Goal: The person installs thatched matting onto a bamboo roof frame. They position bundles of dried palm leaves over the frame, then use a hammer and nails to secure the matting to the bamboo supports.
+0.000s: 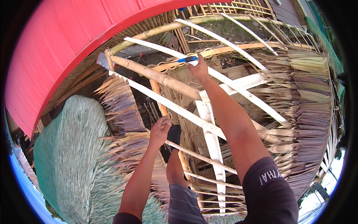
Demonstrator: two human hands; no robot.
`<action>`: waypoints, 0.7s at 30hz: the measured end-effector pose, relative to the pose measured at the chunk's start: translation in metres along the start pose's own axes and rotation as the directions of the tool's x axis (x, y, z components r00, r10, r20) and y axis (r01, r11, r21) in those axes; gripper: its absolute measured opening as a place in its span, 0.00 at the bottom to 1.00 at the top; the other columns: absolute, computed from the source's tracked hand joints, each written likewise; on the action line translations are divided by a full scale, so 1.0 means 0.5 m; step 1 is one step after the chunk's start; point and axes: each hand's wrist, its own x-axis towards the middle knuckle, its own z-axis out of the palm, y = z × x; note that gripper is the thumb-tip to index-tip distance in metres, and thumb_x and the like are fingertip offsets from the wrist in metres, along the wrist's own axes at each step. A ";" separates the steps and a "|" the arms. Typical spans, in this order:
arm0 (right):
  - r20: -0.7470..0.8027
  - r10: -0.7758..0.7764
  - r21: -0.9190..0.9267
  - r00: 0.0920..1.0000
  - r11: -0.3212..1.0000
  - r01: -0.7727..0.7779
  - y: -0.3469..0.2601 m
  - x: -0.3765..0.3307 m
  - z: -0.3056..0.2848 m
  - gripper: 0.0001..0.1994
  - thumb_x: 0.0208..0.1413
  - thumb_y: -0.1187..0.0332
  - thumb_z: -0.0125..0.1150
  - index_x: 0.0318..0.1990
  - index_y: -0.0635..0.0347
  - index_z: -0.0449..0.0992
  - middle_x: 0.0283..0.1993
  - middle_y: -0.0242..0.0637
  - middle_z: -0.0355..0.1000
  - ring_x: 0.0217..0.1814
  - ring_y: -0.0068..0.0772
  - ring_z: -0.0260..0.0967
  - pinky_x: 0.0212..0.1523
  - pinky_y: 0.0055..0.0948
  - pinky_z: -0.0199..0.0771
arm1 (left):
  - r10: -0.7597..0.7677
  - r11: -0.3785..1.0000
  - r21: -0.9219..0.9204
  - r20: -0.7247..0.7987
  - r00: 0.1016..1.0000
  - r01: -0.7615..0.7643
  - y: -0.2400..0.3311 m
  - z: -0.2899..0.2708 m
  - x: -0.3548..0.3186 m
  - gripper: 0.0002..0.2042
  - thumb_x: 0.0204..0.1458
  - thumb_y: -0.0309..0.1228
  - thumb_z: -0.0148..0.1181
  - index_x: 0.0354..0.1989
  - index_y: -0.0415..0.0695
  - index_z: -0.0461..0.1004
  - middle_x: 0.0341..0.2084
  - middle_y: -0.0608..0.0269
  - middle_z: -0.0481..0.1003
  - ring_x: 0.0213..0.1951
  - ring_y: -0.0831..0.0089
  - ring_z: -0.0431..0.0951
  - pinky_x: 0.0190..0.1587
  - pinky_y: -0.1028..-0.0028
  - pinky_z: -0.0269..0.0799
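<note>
My right hand [198, 68] reaches far forward, its fingers closed round a slim blue-and-black hand tool [187, 59] whose exact kind I cannot make out. The tool lies against a long pale wooden strip [238, 89] of the open roof frame. Lower and to the left, my left hand [160, 130] has its fingers curled together; what they hold, if anything, is hidden. It is nearest to the edge of the dry leaf thatch [136, 143] and just above my dark-shod foot [174, 134]. Another pale strip [167, 104] runs diagonally past it.
A thick bamboo pole [160, 77] crosses the frame, and a white beam [212, 149] runs below. Gaps between strips open onto the space underneath. Leaf thatch [309, 112] covers the right side. A red metal roof [67, 41] and rolled green netting [71, 149] lie left.
</note>
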 end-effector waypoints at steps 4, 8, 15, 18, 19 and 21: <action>0.072 0.003 -0.160 0.997 0.987 0.009 -0.039 0.023 0.041 0.35 0.46 0.62 0.78 0.58 0.62 0.62 0.55 0.59 0.70 0.55 0.60 0.74 0.55 0.46 0.77 | -0.060 0.997 -0.056 0.014 0.998 0.061 -0.069 -0.028 -0.055 0.22 0.65 0.30 0.57 0.64 0.34 0.66 0.55 0.47 0.76 0.57 0.66 0.76 0.60 0.71 0.71; 0.320 -0.009 -0.331 0.947 0.936 0.121 -0.093 -0.001 0.035 0.24 0.57 0.61 0.69 0.55 0.61 0.66 0.47 0.56 0.76 0.51 0.59 0.77 0.53 0.48 0.79 | -0.194 0.981 0.002 0.038 0.980 0.194 -0.081 -0.002 -0.059 0.21 0.65 0.30 0.56 0.64 0.34 0.66 0.56 0.49 0.75 0.59 0.67 0.74 0.62 0.71 0.68; 0.334 -0.297 -0.386 0.894 0.823 0.417 -0.214 -0.004 -0.094 0.17 0.65 0.58 0.58 0.46 0.66 0.76 0.41 0.55 0.79 0.48 0.58 0.78 0.49 0.50 0.78 | 0.013 0.997 0.078 0.050 0.999 -0.017 0.054 0.044 0.009 0.20 0.65 0.34 0.58 0.61 0.34 0.69 0.53 0.47 0.78 0.53 0.63 0.79 0.56 0.69 0.72; 0.128 -0.080 -0.335 0.988 0.935 0.119 -0.214 -0.033 -0.288 0.18 0.68 0.57 0.54 0.40 0.67 0.79 0.36 0.56 0.80 0.44 0.60 0.78 0.46 0.51 0.77 | 0.060 0.989 0.131 0.064 0.996 -0.068 0.144 0.072 0.011 0.20 0.64 0.32 0.58 0.61 0.34 0.69 0.49 0.50 0.80 0.50 0.66 0.80 0.53 0.71 0.73; 0.232 0.093 -0.001 0.968 0.995 -0.095 -0.190 -0.059 -0.388 0.23 0.70 0.50 0.51 0.37 0.65 0.77 0.29 0.45 0.77 0.29 0.38 0.76 0.32 0.40 0.76 | 0.050 0.977 0.203 0.064 0.997 -0.062 0.175 0.091 0.004 0.20 0.63 0.32 0.58 0.61 0.34 0.69 0.48 0.50 0.80 0.50 0.67 0.81 0.53 0.72 0.73; 0.287 0.128 0.545 0.949 0.794 -0.271 -0.130 -0.182 -0.567 0.22 0.71 0.46 0.50 0.40 0.59 0.76 0.29 0.32 0.77 0.25 0.18 0.69 0.24 0.22 0.68 | 0.056 0.966 0.244 0.113 0.992 -0.082 0.237 0.145 -0.016 0.20 0.61 0.31 0.59 0.60 0.35 0.71 0.46 0.50 0.81 0.48 0.69 0.81 0.51 0.73 0.74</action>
